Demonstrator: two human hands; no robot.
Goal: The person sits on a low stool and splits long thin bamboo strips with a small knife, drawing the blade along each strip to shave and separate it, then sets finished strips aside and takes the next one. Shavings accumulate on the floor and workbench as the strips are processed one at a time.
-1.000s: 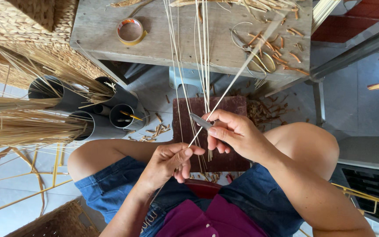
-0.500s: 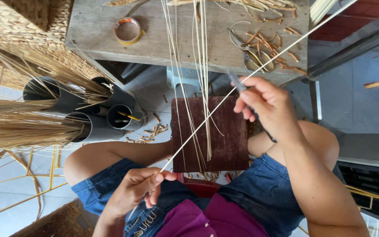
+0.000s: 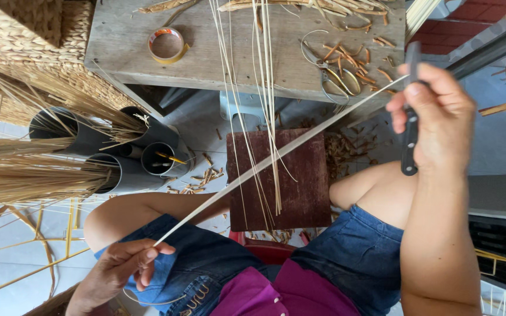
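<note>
My left hand (image 3: 125, 264) pinches the near end of a long pale cane strip (image 3: 276, 154) low at the left, over my denim-clad thigh. The strip runs taut and diagonal up to my right hand (image 3: 437, 114) at the upper right. That hand is closed on a dark-handled knife (image 3: 409, 123), held upright, with the strip's far end meeting it near the blade. Below the strip lies a dark red wooden block (image 3: 300, 181) between my knees, with several thin cane strands (image 3: 262, 99) hanging over it from the bench.
A worn wooden bench (image 3: 229, 58) carries a tape roll (image 3: 166, 44), wire-handled scissors (image 3: 335, 79) and cane offcuts. Grey tubes (image 3: 127, 161) full of straw bundles stand at the left beside woven baskets (image 3: 24, 47). Shavings litter the floor.
My right hand has swept the knife up and to the right along the strip. My left hand has drawn down to the left, so the strip is stretched longer between them.
</note>
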